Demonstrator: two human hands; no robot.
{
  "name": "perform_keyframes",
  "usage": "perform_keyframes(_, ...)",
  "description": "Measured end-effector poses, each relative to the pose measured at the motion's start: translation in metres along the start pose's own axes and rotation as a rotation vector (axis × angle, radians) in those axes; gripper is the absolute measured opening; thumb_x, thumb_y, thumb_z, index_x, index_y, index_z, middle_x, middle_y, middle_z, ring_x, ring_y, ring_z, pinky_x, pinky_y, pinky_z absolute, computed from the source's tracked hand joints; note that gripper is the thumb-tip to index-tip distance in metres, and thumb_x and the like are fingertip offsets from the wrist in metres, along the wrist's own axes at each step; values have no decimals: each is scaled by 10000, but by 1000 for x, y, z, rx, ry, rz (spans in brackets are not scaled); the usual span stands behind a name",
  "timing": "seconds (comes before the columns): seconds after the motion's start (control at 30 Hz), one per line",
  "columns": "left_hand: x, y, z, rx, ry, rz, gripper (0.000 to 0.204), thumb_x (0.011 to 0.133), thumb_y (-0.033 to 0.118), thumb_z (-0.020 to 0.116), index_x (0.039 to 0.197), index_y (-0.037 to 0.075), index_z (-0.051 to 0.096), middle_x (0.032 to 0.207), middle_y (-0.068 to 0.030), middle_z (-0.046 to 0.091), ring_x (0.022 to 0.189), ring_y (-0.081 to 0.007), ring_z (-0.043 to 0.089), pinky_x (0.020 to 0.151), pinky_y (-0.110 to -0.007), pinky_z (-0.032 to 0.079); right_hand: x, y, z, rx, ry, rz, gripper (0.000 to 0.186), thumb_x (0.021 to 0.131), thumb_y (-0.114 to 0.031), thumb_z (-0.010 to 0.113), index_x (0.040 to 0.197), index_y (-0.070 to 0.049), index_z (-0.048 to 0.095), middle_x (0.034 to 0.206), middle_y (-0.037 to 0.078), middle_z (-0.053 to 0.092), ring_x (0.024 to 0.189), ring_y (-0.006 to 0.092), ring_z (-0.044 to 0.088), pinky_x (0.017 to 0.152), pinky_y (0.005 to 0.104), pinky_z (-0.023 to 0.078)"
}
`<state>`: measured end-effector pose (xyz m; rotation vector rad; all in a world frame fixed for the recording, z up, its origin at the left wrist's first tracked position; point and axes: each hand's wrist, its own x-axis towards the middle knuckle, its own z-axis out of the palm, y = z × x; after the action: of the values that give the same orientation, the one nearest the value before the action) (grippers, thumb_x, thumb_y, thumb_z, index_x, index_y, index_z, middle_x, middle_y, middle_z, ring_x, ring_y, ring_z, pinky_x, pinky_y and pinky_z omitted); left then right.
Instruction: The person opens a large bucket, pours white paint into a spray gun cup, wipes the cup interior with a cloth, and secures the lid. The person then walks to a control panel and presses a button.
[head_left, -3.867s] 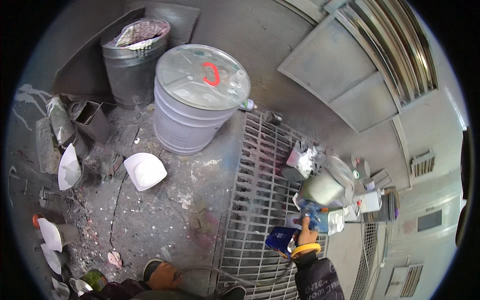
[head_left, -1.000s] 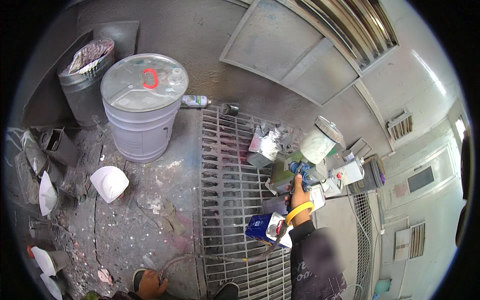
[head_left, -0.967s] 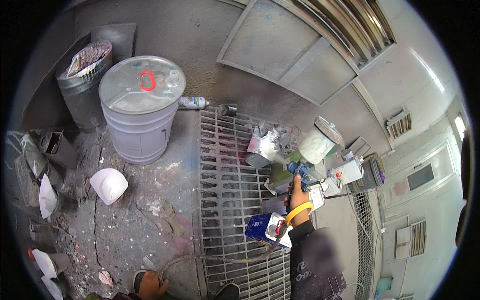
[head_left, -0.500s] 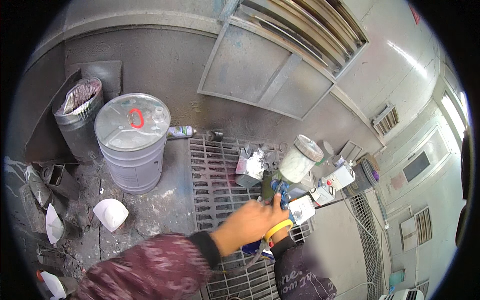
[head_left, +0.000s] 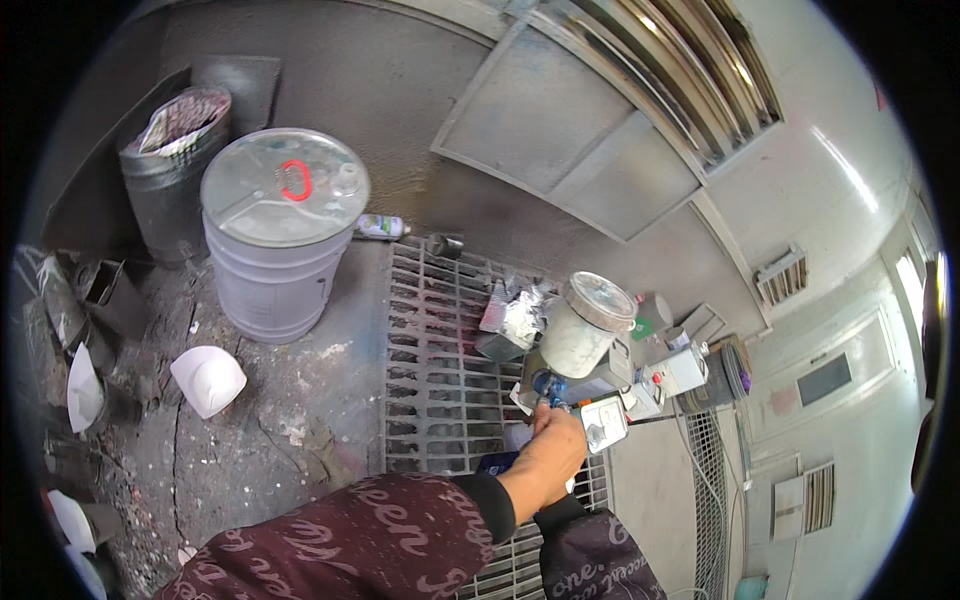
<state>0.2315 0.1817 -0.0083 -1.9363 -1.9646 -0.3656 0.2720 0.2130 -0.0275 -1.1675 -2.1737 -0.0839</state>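
A spray gun (head_left: 548, 386) with blue metal fittings is held up in front of me, right of centre. On top of it sits a white, paint-smeared cup (head_left: 578, 335) with a lid, tilted slightly to the right. My left hand (head_left: 556, 452) reaches across and has its fingers closed on the back of the gun's body. Behind it, my right hand is almost wholly hidden; its sleeve (head_left: 600, 562) leads up to the gun's handle, which it grips. A rectangular metal can (head_left: 604, 424) with a white top stands just beyond my hands.
A large grey drum (head_left: 275, 270) with a red handle stands at left, beside a lined bin (head_left: 170, 185). A white paper cone (head_left: 209, 380) sits on the stained floor. Under my arms runs a floor grate (head_left: 425, 400). Further right are cans (head_left: 688, 368) and a foil-covered box (head_left: 510, 320).
The view has shifted, and the drum and bin look higher in it. My left hand now covers my right hand and its yellow band. The gun's cup looks more upright and nearer.
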Motion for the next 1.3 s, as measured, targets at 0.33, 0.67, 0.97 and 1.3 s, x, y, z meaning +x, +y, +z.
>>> perform_keyframes(0.33,-3,12,4,240,-34,-41,113,918,171,604,970,75,631,830,-72,572,738,-258,571,705,-433,446,4,20,13,-38,39,-106,449,995,-286,677,609,-78,580,651,151,595,647,365,535,611,510,384)
perform_keyframes(0.67,13,28,34,-72,22,-103,143,840,211,655,821,107,750,776,-79,673,707,-266,612,587,-467,393,-5,10,-5,57,-60,-217,136,951,-198,649,828,-158,609,759,10,570,782,254,530,714,418,355)
perform_keyframes(0.97,0,11,20,92,-8,52,187,917,234,619,970,66,682,876,-102,624,781,-276,606,711,-452,460,-9,10,11,-75,43,-194,92,963,-202,647,943,-112,649,848,49,589,859,277,555,745,445,387)
perform_keyframes(1.3,-21,-24,-18,54,27,103,212,931,229,610,1048,62,668,858,-59,620,759,-239,605,713,-404,453,-9,24,13,89,-99,-170,231,1029,-310,600,1034,-91,676,865,37,643,792,236,581,704,409,428)
